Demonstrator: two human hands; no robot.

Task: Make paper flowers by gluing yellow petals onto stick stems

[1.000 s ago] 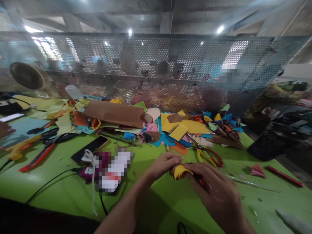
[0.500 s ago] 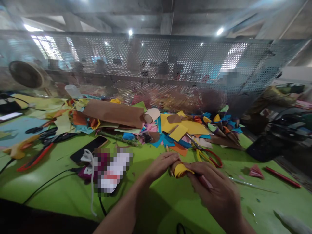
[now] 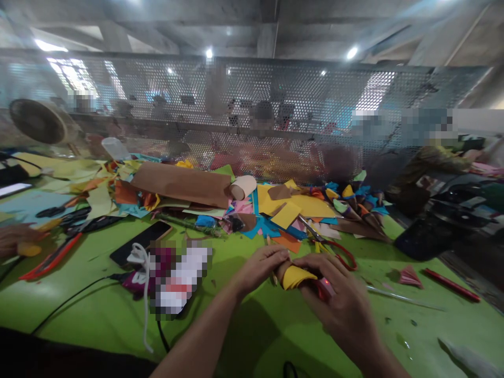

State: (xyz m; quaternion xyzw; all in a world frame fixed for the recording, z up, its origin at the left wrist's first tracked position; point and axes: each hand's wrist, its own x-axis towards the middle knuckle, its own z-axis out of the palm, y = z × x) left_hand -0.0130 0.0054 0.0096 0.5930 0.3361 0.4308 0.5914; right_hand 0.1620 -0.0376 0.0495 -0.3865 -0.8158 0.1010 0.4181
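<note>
My left hand (image 3: 263,266) is closed around a small roll of brown and yellow paper (image 3: 296,277), its yellow edge flaring toward me. The fingers of my right hand (image 3: 344,302) press on the right side of the yellow edge. Under those fingers is a small red object with a bright red spot (image 3: 325,286); its kind is mostly hidden. A thin wooden stick (image 3: 269,241) shows just beyond my left fingers. Behind my right hand lie scissors with red and yellow handles (image 3: 344,254), partly covered by it.
Coloured paper scraps (image 3: 287,214) and a brown paper roll (image 3: 183,184) lie along the back. A phone (image 3: 140,242), a white cable (image 3: 146,299) and red-handled scissors (image 3: 53,258) are at left. Another person's hand (image 3: 13,239) reaches in there. A red pen (image 3: 452,285) lies at right.
The yellow paper edge has turned and looks flatter between my hands. My right fingers have shifted slightly, and the red spot now shows. Another person's hand has come in at the left edge.
</note>
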